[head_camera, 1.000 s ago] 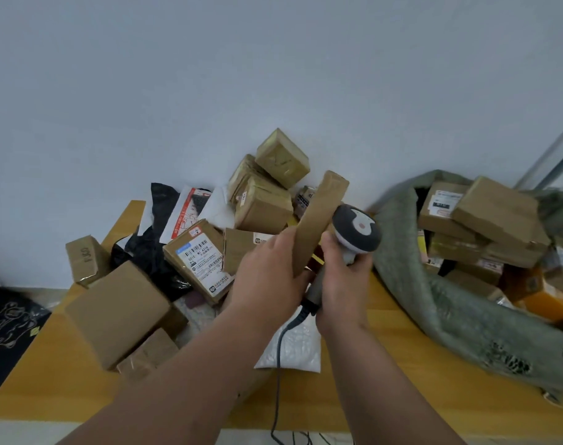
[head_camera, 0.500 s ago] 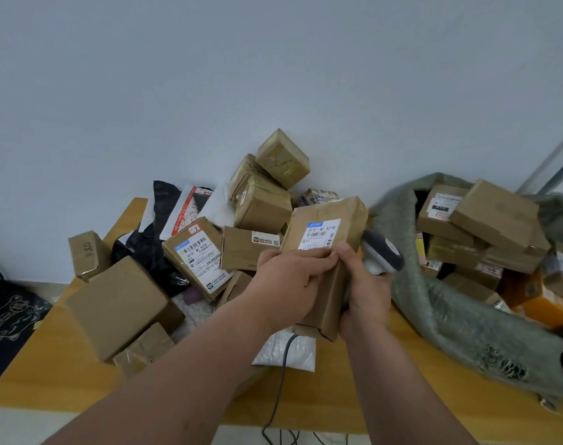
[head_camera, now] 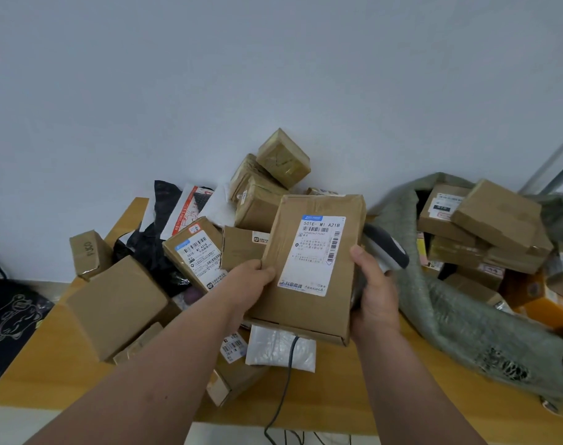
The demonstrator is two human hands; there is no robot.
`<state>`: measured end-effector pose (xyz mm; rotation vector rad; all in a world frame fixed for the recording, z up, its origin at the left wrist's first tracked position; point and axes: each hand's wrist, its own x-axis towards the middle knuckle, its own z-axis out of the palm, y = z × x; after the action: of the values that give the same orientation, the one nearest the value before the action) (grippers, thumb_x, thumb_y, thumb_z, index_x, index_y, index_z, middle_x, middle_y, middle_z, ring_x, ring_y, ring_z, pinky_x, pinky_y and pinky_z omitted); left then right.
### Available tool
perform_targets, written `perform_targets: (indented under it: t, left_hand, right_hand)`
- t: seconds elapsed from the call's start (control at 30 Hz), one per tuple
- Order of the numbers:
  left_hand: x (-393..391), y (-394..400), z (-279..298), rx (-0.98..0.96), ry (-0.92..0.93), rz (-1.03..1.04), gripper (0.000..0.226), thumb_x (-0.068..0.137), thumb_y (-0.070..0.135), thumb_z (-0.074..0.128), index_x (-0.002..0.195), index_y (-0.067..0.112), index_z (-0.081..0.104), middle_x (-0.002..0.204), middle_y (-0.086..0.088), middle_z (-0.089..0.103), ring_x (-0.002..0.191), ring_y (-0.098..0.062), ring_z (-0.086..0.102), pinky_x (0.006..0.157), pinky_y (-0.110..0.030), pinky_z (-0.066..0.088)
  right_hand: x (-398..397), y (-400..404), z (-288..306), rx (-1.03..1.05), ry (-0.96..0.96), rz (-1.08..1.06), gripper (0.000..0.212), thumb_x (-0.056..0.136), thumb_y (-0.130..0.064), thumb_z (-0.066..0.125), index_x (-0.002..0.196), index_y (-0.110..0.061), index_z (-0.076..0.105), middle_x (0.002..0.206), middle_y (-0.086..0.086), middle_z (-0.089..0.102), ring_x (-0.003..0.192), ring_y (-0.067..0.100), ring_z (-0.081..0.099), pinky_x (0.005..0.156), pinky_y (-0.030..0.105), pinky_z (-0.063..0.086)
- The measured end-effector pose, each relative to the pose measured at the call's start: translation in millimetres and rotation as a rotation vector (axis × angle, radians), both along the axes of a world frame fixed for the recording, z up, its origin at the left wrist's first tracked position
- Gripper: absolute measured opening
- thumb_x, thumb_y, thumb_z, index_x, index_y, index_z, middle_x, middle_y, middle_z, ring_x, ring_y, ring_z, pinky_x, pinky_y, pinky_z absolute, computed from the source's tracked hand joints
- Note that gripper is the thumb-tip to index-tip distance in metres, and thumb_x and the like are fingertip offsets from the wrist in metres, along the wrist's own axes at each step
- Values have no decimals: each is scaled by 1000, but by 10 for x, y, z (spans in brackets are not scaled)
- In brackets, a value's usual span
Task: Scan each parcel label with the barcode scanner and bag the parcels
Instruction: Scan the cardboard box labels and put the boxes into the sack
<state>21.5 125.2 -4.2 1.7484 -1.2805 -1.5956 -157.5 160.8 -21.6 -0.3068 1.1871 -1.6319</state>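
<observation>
- Head view: I held a flat cardboard parcel up over the table, its white label facing me, barcode near the label's top.
- My left hand gripped the parcel's 9 o'clock edge, thumb lying on the front face just beside the label, the other fingers curled behind.
- My right hand clasped the 3 o'clock edge with the thumb on the front, and the same hand held the barcode scanner, whose grey-and-white head poked out at 2 o'clock behind the parcel.
- Both forearms reached in from 6 o'clock, roughly parallel.
- The scanner's dark cable hung down at 6 o'clock over a white poly mailer.
- On the wooden table, a heap of boxes and mailers lay from 9 to 12 o'clock.
- At 3 o'clock a grey-green sack lay open, holding boxes.
- A plain pale wall stood behind.
</observation>
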Motion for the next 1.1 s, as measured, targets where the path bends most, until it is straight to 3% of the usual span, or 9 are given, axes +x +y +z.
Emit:
perform_targets:
  t: [0.07,0.13,0.2,0.27,0.33,0.47,0.63,0.93,1.1]
  left_hand:
    - [23,-28,-27,-61,10,54,21,101,32,46,114,23,60,112,-4,65,104,-26,60,99,-49,47]
    - [30,-57,-23,-145,-38,74,23,103,32,41,117,22,56,111,-4,63,103,-25,60,98,-49,48]
    - [24,-81,-7,-234,-73,104,25,104,29,37,123,22,51,113,-2,61,103,-22,58,96,-45,48]
    - [10,-90,8,-298,-79,126,27,105,27,35,130,24,46,113,0,60,100,-18,57,87,-38,48]
    - [-17,-86,-2,-332,-77,140,30,105,26,36,135,24,42,111,3,58,96,-14,56,80,-34,45]
    - [-75,-100,-88,-333,-129,151,33,104,28,37,137,27,39,107,6,57,97,-16,56,90,-41,49]
    - [-142,-114,-140,-322,-174,166,34,103,32,38,137,30,37,115,-1,58,103,-24,58,95,-50,49]
    - [-257,-67,-159,-367,-171,176,35,103,29,40,138,25,38,112,-2,59,102,-24,59,91,-51,51]
    - [-346,-45,-181,-372,-140,191,32,104,28,40,136,25,40,107,2,59,91,-17,61,83,-45,55]
  right_hand:
    - [-16,-25,-8,112,37,-72,51,77,-35,82,123,-27,62,105,4,76,97,28,73,90,57,56]
    - [-31,-21,6,220,107,-150,42,81,-45,78,115,-26,63,85,0,73,81,21,71,84,47,59]
    - [-46,10,36,246,145,-178,37,85,-45,73,110,-20,62,65,-2,67,63,17,67,68,37,58]
    - [-57,46,79,223,145,-146,27,90,-36,70,106,-16,61,57,-2,64,52,14,64,55,31,54]
    - [-54,79,152,175,156,-46,19,93,-28,67,104,-12,61,59,2,64,51,14,64,52,29,53]
    - [-17,103,294,96,235,159,22,94,-24,65,107,-7,62,68,9,65,57,22,66,54,32,52]
    - [-20,97,343,127,253,283,30,93,-25,63,113,-2,61,65,9,65,59,27,67,53,32,52]
    - [-124,103,279,151,248,351,26,93,-28,59,108,-6,62,65,10,64,62,28,68,56,33,53]
    - [-237,99,260,158,237,365,28,93,-30,59,109,-7,62,65,9,64,62,27,68,58,34,54]
